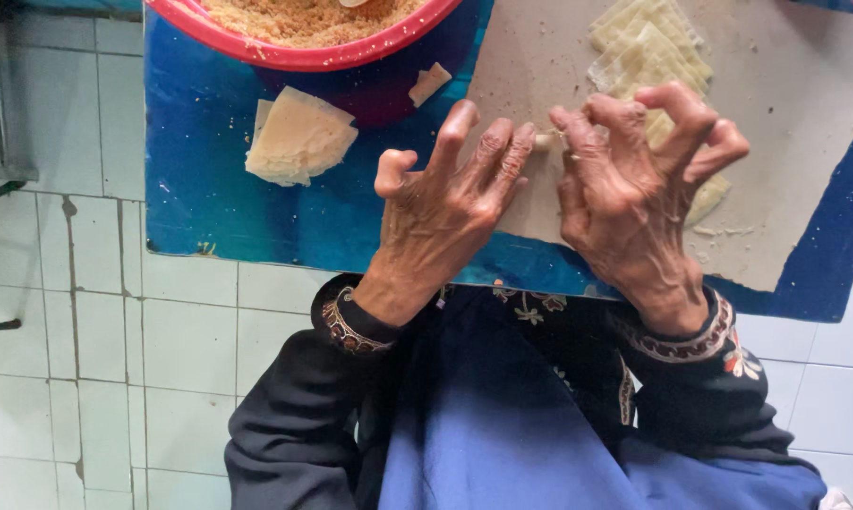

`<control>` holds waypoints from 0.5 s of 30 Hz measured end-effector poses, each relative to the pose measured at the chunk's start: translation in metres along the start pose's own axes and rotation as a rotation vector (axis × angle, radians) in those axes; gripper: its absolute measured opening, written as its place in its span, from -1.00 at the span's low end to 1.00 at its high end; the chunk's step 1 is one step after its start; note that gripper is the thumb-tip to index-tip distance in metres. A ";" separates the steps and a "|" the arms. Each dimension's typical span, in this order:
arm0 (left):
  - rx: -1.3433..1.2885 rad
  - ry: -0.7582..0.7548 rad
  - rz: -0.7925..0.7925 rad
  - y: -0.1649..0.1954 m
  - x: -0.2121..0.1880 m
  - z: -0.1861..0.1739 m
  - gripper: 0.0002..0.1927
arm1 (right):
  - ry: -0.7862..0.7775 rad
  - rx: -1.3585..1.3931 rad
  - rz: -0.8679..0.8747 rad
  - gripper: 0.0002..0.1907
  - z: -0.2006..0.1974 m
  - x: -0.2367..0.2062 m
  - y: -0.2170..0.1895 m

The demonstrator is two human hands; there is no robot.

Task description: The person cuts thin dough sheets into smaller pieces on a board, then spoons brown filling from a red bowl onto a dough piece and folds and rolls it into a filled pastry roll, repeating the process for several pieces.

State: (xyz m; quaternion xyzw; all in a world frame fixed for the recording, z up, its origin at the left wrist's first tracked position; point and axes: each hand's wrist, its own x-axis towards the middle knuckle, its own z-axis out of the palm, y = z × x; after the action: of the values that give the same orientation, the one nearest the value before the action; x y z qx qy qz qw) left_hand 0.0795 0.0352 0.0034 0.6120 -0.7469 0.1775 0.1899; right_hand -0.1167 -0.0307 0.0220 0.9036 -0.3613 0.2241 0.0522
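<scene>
Presently: 1 small pale dough piece (544,140), mostly hidden, pinched between left hand (445,203) and right hand (634,194), other fingers splayed.

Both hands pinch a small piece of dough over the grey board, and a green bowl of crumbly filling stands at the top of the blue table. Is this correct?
One detail is wrong: the bowl is red-pink, not green, as the head view shows. The rest holds: the left hand and right hand pinch a small piece of dough over the grey board on the blue table.
</scene>
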 end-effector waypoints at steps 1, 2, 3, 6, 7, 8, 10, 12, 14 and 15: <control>0.005 -0.015 0.011 -0.001 0.002 0.002 -0.58 | 0.001 -0.001 0.037 -0.65 -0.004 -0.004 -0.001; 0.010 -0.032 0.021 -0.002 0.004 0.003 -0.58 | 0.009 -0.016 0.079 -0.66 -0.008 -0.010 -0.003; 0.013 -0.050 0.029 -0.003 0.005 0.005 -0.56 | 0.016 0.008 0.127 -0.67 -0.013 -0.017 -0.005; 0.004 -0.066 0.043 -0.006 0.013 0.013 -0.53 | 0.028 0.117 0.272 -0.73 -0.030 -0.042 -0.007; 0.033 -0.054 0.055 -0.006 0.015 0.015 -0.53 | 0.025 0.139 0.313 -0.75 -0.036 -0.052 -0.007; 0.062 -0.039 0.067 -0.007 0.017 0.017 -0.52 | 0.015 0.118 0.338 -0.74 -0.041 -0.061 -0.006; 0.071 -0.029 0.084 -0.009 0.021 0.022 -0.50 | 0.004 0.110 0.384 -0.76 -0.049 -0.077 -0.001; 0.035 -0.044 0.092 -0.013 0.027 0.027 -0.49 | 0.010 0.143 0.428 -0.79 -0.053 -0.089 0.005; 0.083 -0.015 0.082 -0.016 0.030 0.030 -0.57 | 0.034 0.185 0.478 -0.80 -0.054 -0.098 0.011; 0.101 0.004 0.083 -0.016 0.031 0.032 -0.59 | 0.036 0.173 0.489 -0.79 -0.054 -0.101 0.013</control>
State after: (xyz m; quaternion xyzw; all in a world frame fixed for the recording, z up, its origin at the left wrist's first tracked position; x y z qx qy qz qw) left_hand 0.0878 -0.0100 -0.0078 0.5892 -0.7613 0.2237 0.1527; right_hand -0.2099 0.0369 0.0247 0.7864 -0.5475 0.2760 -0.0746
